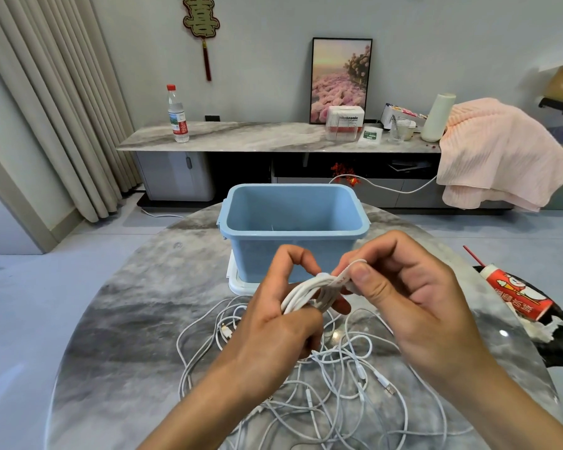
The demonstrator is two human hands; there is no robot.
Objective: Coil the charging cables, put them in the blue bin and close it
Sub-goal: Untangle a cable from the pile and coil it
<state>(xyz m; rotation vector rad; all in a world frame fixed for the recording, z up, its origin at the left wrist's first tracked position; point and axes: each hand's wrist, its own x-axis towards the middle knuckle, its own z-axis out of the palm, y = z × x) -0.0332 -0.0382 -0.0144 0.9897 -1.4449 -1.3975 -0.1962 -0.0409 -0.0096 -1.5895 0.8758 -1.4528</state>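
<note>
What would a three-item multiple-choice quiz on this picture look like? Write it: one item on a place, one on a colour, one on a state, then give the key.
1. Where does the blue bin stand?
A. on the round table, beyond the hands
B. on the long sideboard
C. on the floor

2. What colour are the loose cables on the table?
A. black
B. white
C. red

3. What is the state of the bin?
A. shut with its lid
B. open and full of cables
C. open, with no coil inside

Key: 1 A, the bin sits on the marble-patterned table just behind the left hand and right hand. 2 B, the whole tangle is white. 3 C, its inside shows bare blue walls, while both hands hold the coiled cable in front of it.
</note>
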